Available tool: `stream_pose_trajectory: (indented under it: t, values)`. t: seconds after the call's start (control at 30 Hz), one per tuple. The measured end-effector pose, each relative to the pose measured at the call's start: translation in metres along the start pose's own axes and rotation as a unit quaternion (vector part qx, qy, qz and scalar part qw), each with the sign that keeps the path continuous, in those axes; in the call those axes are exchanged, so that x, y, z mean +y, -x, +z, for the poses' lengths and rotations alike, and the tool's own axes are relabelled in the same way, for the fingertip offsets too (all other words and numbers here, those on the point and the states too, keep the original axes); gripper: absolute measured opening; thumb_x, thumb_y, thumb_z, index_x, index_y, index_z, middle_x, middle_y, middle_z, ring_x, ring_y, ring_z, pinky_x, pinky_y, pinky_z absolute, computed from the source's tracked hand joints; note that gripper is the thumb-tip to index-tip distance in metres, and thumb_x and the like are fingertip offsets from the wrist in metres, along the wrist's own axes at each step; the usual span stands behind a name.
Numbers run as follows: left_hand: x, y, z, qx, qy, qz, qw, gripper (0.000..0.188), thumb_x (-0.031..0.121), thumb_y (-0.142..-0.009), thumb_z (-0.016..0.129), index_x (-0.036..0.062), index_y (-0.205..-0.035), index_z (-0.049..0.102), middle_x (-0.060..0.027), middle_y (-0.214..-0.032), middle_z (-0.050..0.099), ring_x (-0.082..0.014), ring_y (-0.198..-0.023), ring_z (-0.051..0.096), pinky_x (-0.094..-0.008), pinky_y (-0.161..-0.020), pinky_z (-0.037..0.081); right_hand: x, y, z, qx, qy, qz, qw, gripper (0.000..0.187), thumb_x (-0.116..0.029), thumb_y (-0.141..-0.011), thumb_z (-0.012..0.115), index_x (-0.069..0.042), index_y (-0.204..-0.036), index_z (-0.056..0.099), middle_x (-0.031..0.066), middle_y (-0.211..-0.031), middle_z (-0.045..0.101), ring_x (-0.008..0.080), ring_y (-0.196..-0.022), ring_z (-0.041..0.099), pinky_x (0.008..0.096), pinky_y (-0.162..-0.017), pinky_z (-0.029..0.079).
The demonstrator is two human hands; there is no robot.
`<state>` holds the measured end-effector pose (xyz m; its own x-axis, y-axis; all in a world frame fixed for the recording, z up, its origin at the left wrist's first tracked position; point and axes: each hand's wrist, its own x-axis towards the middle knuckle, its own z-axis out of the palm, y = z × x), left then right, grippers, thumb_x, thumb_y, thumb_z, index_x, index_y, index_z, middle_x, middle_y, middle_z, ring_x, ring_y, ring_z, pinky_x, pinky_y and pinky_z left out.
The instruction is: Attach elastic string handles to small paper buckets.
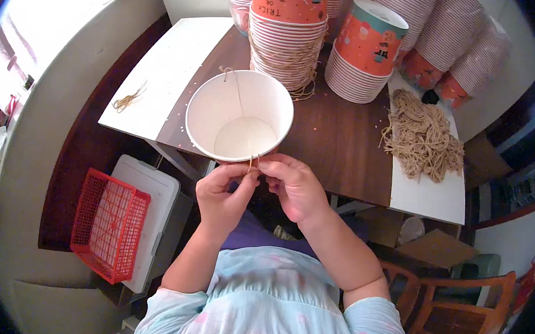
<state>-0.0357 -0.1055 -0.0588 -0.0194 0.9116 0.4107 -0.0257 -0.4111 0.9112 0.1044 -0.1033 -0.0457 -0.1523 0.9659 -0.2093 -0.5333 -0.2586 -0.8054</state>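
A paper bucket (206, 107), white inside, stands at the table's near edge with its mouth tilted towards me. A thin tan string (239, 94) is knotted at the bucket's far rim and runs down inside it. At the near rim, the string's other end comes over the edge. My left hand (222, 191) pinches it between thumb and forefinger just below the rim. Close beside it, my right hand (296, 187) is closed in a pinch on the string too, fingertips against the rim. The bucket's outer wall is mostly hidden.
Behind the bucket stands a tall stack of orange buckets (286, 41) with strings hanging round it. A shorter stack (361, 51) is to its right. A heap of tan strings (424, 136) lies on the right, a few strands (129, 97) on the left. A red basket (110, 223) sits lower left.
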Motion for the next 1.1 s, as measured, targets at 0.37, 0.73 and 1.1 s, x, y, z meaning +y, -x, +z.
stream_pose_trajectory:
  t: [0.37, 0.73, 1.1]
  values:
    - [0.012, -0.004, -0.001, 0.031, -0.015, -0.031, 0.999, 0.006, -0.003, -0.081, 0.064, -0.0058, -0.087, 0.065, -0.0074, -0.077, 0.068, -0.0098, -0.071, 0.065, -0.0208, -0.064, 0.050, -0.014, 0.000, 0.003, -0.007, 0.047, -0.070, 0.996, 0.014, -0.014, -0.082, 0.062, -0.002, -0.088, 0.065, 0.0033, -0.087, 0.065, 0.0083, -0.069, 0.054, 0.0215, -0.066, 0.042]
    - [0.020, -0.009, 0.002, 0.027, -0.039, -0.041, 0.998, 0.009, 0.001, -0.083, 0.064, -0.0066, -0.087, 0.065, -0.0076, -0.079, 0.067, -0.0107, -0.068, 0.063, -0.0213, -0.062, 0.051, -0.015, -0.002, 0.003, 0.169, 0.637, -0.454, 0.600, 0.016, -0.014, -0.069, 0.068, -0.009, -0.076, 0.055, 0.0037, -0.081, 0.052, 0.0239, -0.076, 0.051, 0.0395, -0.069, 0.038]
    - [0.027, -0.009, -0.011, -0.033, -0.099, 0.054, 0.993, 0.012, -0.001, -0.082, 0.064, -0.0043, -0.094, 0.065, -0.0123, -0.083, 0.067, -0.0132, -0.072, 0.064, -0.0237, -0.066, 0.052, -0.021, -0.002, -0.002, 0.111, 0.607, -0.455, 0.642, 0.025, -0.016, -0.067, 0.070, -0.012, -0.089, 0.060, 0.0036, -0.092, 0.056, 0.0247, -0.084, 0.053, 0.0389, -0.074, 0.038]
